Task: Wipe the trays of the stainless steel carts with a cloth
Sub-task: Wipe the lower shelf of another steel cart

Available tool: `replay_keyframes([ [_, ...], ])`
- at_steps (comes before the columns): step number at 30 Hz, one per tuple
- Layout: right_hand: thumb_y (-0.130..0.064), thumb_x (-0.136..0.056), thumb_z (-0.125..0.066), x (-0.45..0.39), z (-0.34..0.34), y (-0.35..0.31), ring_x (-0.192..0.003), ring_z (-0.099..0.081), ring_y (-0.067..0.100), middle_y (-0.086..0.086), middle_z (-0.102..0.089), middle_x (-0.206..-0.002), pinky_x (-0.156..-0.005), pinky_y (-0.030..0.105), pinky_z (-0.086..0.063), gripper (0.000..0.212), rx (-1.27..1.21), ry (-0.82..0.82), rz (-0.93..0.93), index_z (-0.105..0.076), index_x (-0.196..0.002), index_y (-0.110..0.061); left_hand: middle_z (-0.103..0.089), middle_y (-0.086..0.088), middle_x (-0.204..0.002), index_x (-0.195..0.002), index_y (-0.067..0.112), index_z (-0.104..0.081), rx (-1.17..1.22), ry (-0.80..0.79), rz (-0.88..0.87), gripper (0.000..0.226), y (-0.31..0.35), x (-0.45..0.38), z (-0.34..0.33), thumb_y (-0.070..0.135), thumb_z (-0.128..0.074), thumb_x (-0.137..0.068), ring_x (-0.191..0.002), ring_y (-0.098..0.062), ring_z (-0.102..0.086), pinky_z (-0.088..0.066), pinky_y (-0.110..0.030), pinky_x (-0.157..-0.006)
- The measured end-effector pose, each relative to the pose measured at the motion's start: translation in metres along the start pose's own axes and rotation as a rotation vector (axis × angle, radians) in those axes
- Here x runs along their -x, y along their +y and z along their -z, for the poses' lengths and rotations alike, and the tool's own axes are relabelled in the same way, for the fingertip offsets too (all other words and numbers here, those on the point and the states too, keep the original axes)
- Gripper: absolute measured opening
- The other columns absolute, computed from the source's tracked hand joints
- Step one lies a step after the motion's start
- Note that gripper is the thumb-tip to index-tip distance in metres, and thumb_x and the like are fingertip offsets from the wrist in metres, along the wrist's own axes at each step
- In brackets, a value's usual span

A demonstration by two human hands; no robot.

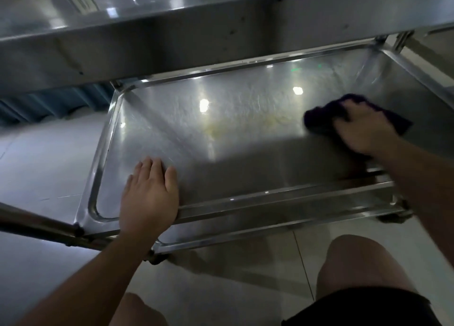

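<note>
A stainless steel cart's lower tray [196, 134] fills the middle of the head view, shiny, with a yellowish stain [245, 126] near its centre. My right hand [363, 129] presses a dark purple cloth [319, 119] onto the tray's right part, fingers curled into the fabric; hand and cloth are motion-blurred. My left hand [149, 193] lies flat with straight fingers on the tray's near left corner, palm over the front rim.
The cart's upper tray [172, 35] overhangs the far side, close above. A cart handle bar [36, 225] runs at the lower left. Pale floor tiles [36, 166] surround the cart. My bare knees [356, 264] are just before the front rim.
</note>
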State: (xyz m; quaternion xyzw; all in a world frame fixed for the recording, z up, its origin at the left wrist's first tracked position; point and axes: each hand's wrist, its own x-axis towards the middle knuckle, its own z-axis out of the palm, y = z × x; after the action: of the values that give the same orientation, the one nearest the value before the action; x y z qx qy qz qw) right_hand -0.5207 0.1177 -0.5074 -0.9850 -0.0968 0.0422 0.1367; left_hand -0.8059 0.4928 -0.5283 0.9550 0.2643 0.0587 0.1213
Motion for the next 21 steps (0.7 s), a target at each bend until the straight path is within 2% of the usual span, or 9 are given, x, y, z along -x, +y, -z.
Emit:
replay_keyframes([
  [3,-0.045,-0.095,-0.039,-0.029,0.007,-0.006,-0.151,-0.028,0.036,0.014,-0.034,-0.162,-0.124,0.056,-0.019,0.065,-0.039,0.0,-0.263,-0.036,-0.155,-0.019,-0.031,-0.009,-0.172,-0.156,0.016,-0.04,-0.02,0.016,0.004,0.079,0.003,0.003,-0.002,0.063,-0.002,-0.105,-0.162,-0.025,-0.016,-0.017,-0.049,-0.131],
  [5,-0.038,-0.084,-0.048,-0.031,0.0,-0.055,-0.145,-0.036,0.037,0.014,-0.042,-0.155,-0.12,0.055,-0.026,0.065,-0.063,-0.025,-0.239,-0.045,-0.147,-0.021,-0.03,-0.009,-0.172,-0.155,0.016,-0.041,-0.031,0.019,0.005,0.078,0.004,0.002,-0.003,0.063,-0.003,-0.106,-0.162,-0.025,-0.016,-0.017,-0.049,-0.131],
  [8,-0.034,-0.086,-0.051,-0.001,-0.031,-0.157,-0.135,-0.047,0.034,0.013,-0.051,-0.146,-0.114,0.049,-0.032,0.058,-0.059,-0.066,0.072,-0.05,-0.143,-0.026,-0.03,-0.009,-0.172,-0.155,0.016,-0.041,-0.029,0.024,0.001,0.085,0.001,0.002,-0.002,0.068,0.002,-0.103,-0.163,-0.024,-0.015,-0.016,-0.049,-0.132],
  [10,-0.04,-0.091,-0.048,0.036,-0.057,-0.215,-0.143,-0.039,0.029,0.006,-0.045,-0.156,-0.119,0.047,-0.024,0.06,-0.047,-0.122,0.375,-0.045,-0.15,-0.029,-0.029,-0.008,-0.172,-0.156,0.017,-0.041,-0.022,0.021,-0.006,0.089,0.0,0.002,0.0,0.07,0.004,-0.102,-0.163,-0.023,-0.015,-0.016,-0.048,-0.132],
  [12,-0.046,-0.095,-0.043,0.068,-0.072,-0.24,-0.154,-0.024,0.019,-0.006,-0.033,-0.166,-0.125,0.045,-0.011,0.063,-0.058,-0.214,0.622,-0.037,-0.157,-0.034,-0.029,-0.008,-0.173,-0.158,0.018,-0.039,-0.019,0.021,-0.011,0.086,0.0,0.003,0.001,0.069,0.003,-0.103,-0.163,-0.022,-0.014,-0.015,-0.047,-0.132],
  [14,-0.05,-0.096,-0.039,0.08,-0.072,-0.223,-0.156,-0.016,0.012,-0.013,-0.026,-0.168,-0.124,0.039,-0.003,0.064,-0.102,-0.277,0.721,-0.034,-0.158,-0.036,-0.03,-0.007,-0.172,-0.156,0.02,-0.04,-0.02,0.013,-0.014,0.079,-0.001,0.003,0.001,0.066,0.0,-0.105,-0.162,-0.023,-0.016,-0.016,-0.048,-0.132],
  [16,-0.053,-0.092,-0.039,0.078,-0.062,-0.182,-0.155,-0.018,0.009,-0.016,-0.027,-0.167,-0.124,0.035,-0.005,0.068,-0.117,-0.271,0.705,-0.035,-0.158,-0.038,-0.031,-0.007,-0.172,-0.152,0.019,-0.043,-0.014,0.007,-0.016,0.077,0.0,0.004,0.0,0.065,-0.001,-0.105,-0.162,-0.022,-0.016,-0.017,-0.049,-0.131],
  [19,-0.042,-0.092,-0.057,0.051,-0.033,-0.096,-0.149,-0.037,0.022,-0.003,-0.046,-0.159,-0.124,0.04,-0.023,0.06,-0.124,-0.168,0.543,-0.05,-0.15,-0.031,-0.031,-0.006,-0.171,-0.15,0.017,-0.044,-0.021,0.005,-0.022,0.088,-0.001,0.003,0.0,0.071,0.005,-0.101,-0.162,-0.022,-0.016,-0.017,-0.05,-0.131],
  [21,-0.04,-0.087,-0.062,0.018,-0.008,-0.036,-0.137,-0.049,0.034,0.011,-0.057,-0.146,-0.117,0.045,-0.036,0.054,-0.136,-0.079,0.329,-0.057,-0.139,-0.025,-0.033,-0.007,-0.17,-0.149,0.014,-0.044,-0.027,0.002,-0.02,0.092,-0.001,0.002,0.0,0.073,0.006,-0.099,-0.162,-0.022,-0.017,-0.018,-0.05,-0.131],
])
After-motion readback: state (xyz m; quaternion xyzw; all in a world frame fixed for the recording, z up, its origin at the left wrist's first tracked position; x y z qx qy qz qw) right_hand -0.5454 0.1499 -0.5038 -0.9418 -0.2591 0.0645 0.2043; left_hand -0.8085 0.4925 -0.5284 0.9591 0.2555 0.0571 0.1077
